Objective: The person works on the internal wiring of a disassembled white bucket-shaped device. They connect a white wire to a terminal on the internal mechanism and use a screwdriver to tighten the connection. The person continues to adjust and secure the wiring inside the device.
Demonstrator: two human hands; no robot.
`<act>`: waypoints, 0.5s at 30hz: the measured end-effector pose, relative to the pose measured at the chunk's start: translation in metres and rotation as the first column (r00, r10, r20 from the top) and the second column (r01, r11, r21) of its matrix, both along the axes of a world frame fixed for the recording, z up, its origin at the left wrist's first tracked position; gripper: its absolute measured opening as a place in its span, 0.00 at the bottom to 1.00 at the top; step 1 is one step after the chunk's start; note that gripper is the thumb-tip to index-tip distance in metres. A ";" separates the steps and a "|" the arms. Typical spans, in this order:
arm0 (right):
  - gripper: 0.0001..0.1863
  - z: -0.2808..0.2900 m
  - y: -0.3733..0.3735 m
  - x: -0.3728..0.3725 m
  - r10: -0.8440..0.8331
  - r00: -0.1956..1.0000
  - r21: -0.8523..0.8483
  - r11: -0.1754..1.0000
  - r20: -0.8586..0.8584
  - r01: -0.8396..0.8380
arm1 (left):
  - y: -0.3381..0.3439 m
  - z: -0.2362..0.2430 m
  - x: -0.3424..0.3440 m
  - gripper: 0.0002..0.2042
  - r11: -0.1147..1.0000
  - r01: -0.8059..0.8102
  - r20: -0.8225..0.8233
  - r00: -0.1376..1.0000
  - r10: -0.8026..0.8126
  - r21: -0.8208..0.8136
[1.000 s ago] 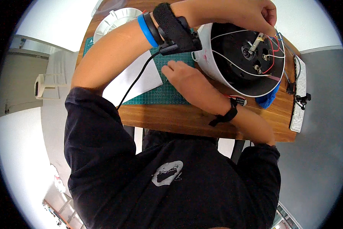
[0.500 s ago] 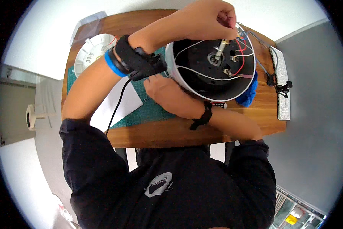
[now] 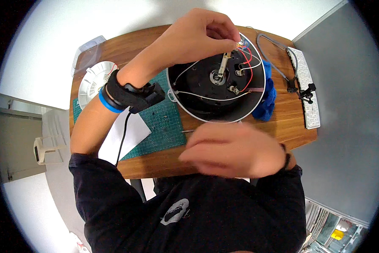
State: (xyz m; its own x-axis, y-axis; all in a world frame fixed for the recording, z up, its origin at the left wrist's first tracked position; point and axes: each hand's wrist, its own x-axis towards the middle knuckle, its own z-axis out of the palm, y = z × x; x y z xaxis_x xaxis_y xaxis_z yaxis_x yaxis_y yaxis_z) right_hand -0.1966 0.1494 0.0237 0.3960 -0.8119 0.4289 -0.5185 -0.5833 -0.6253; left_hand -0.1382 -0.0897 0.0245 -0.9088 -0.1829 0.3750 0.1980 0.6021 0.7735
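Note:
An upturned round appliance housing, which looks like a rice cooker body, lies with its black inside and wiring exposed. My left hand reaches over its far rim, thumb and forefinger pinched on wires by the end of a metal strip. Red wires and a white wire run across the inside to small terminals. My right hand is smeared by motion over the table's near edge, apart from the housing; whether it holds anything does not show.
A green cutting mat carries white paper. A white vented cover and a clear plastic tray sit left. A blue cloth touches the housing's right side; beyond are a grey cable and white keyboard.
My right hand has left the mat beside the housing and swung back toward me and to the right. The left hand keeps its pinch at the wires. The whole view has shifted slightly.

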 end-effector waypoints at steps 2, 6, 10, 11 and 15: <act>0.16 0.020 0.008 -0.032 -0.197 0.979 -0.094 0.975 0.047 0.200 | 0.003 0.002 0.000 0.08 1.000 -0.011 -0.029 1.000 0.011 0.024; 0.08 0.015 -0.005 -0.075 -0.633 0.716 -0.055 0.737 0.295 0.674 | 0.005 -0.003 -0.011 0.09 0.999 -0.028 -0.123 0.992 0.030 0.022; 0.09 0.002 -0.028 -0.112 -0.646 0.729 -0.174 0.709 0.226 0.683 | 0.019 0.002 -0.009 0.10 0.994 -0.033 -0.129 0.991 0.046 0.101; 0.09 0.000 -0.031 -0.117 -0.638 0.747 -0.224 0.712 0.188 0.665 | 0.023 0.004 -0.008 0.10 0.996 -0.048 -0.139 0.989 0.058 0.075; 0.08 0.002 -0.036 -0.122 -0.630 0.767 -0.163 0.749 0.125 0.642 | 0.029 0.008 -0.005 0.11 0.995 -0.100 -0.092 0.991 0.099 -0.010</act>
